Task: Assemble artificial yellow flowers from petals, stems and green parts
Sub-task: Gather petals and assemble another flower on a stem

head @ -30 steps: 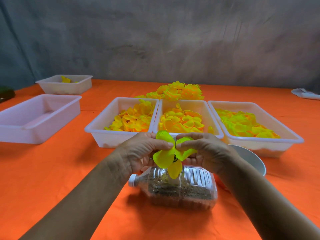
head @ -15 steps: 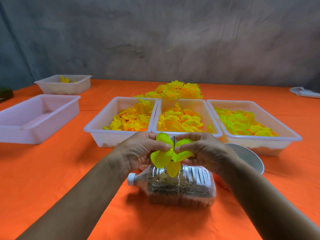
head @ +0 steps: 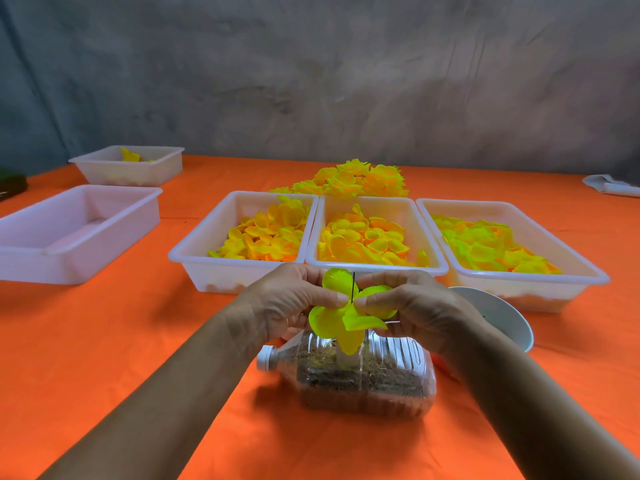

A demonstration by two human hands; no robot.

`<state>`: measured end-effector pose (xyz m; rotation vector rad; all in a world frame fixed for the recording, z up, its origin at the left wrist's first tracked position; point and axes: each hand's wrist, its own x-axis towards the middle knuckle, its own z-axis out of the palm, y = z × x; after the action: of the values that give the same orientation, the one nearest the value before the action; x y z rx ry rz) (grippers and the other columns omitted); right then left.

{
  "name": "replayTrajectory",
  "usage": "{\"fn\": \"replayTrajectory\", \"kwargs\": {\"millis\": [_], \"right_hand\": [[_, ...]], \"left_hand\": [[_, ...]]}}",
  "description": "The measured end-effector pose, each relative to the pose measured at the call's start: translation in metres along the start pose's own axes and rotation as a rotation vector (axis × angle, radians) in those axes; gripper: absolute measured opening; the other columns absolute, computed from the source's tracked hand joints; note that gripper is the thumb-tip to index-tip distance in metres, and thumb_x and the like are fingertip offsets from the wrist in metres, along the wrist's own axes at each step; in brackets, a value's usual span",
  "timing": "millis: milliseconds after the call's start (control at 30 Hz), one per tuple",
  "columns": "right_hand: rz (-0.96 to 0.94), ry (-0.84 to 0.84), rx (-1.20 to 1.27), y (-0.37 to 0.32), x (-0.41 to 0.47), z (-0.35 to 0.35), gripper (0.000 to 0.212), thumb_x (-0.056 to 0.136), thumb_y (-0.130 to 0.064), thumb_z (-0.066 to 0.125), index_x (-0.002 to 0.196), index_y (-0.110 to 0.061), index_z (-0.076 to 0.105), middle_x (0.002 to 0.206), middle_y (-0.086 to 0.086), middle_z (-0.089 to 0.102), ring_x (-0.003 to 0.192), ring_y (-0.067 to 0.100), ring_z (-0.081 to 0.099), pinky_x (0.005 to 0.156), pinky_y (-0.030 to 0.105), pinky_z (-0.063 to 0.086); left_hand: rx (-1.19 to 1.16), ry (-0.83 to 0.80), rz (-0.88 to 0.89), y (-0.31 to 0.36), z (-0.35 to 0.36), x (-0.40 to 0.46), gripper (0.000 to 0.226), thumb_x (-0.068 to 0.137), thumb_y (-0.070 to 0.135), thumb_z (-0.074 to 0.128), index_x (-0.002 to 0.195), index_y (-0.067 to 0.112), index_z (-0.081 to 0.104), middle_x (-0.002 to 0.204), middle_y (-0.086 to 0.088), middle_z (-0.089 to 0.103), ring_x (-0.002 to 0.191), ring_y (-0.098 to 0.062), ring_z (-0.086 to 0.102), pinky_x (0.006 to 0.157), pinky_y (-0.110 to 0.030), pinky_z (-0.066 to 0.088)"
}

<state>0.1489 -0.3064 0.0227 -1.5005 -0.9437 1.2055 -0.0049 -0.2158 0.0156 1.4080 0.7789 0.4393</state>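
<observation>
Both hands pinch one flower: the left hand (head: 294, 299) and right hand (head: 412, 306) grip the petals (head: 332, 320) around a thin stem (head: 353, 287), just above a bottle (head: 363, 372) lying on the desk (head: 104, 341). A pile of flowers (head: 360, 180) beyond the hands looks finished. Three trays (head: 239, 233) ahead hold many loose petals, so I judge much work is left. Nothing blocks the hands.

Bright, even light, soft shadows (wide-angle bending at edges), slightly soft focus
</observation>
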Motion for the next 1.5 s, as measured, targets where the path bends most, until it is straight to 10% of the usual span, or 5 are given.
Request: {"fn": "replayTrajectory", "kwargs": {"millis": [167,1133,1500], "right_hand": [[0.019,-0.023,0.064,0.0015,0.0001,0.0011,0.021,0.074,0.005,0.067,0.084,-0.013,0.07,0.073,0.011,0.07,0.064,0.02,0.067,0.052,0.022,0.051],[-0.004,-0.01,-0.063,-0.0005,-0.0054,0.0033,0.033,0.068,0.0,0.074,0.096,-0.017,0.069,0.08,0.011,0.07,0.072,0.02,0.064,0.065,0.029,0.049],[-0.029,0.047,-0.1,-0.0024,-0.0045,0.0075,0.032,0.068,0.006,0.073,0.091,-0.016,0.067,0.07,0.009,0.067,0.065,0.021,0.063,0.066,0.029,0.051]], "left_hand": [[-0.006,0.032,0.031,0.0009,-0.0013,0.0002,0.022,0.062,0.003,0.075,0.082,0.01,0.07,0.075,-0.008,0.072,0.066,-0.022,0.068,0.08,-0.045,0.053],[0.034,-0.039,0.021,0.0044,0.0012,-0.0029,0.022,0.076,-0.01,0.065,0.084,0.01,0.071,0.071,-0.006,0.071,0.062,-0.018,0.067,0.062,-0.03,0.055],[0.151,0.037,0.007,0.0026,-0.0002,0.0024,0.024,0.069,-0.007,0.072,0.089,0.005,0.071,0.078,-0.009,0.07,0.076,-0.025,0.066,0.08,-0.04,0.053]]}}
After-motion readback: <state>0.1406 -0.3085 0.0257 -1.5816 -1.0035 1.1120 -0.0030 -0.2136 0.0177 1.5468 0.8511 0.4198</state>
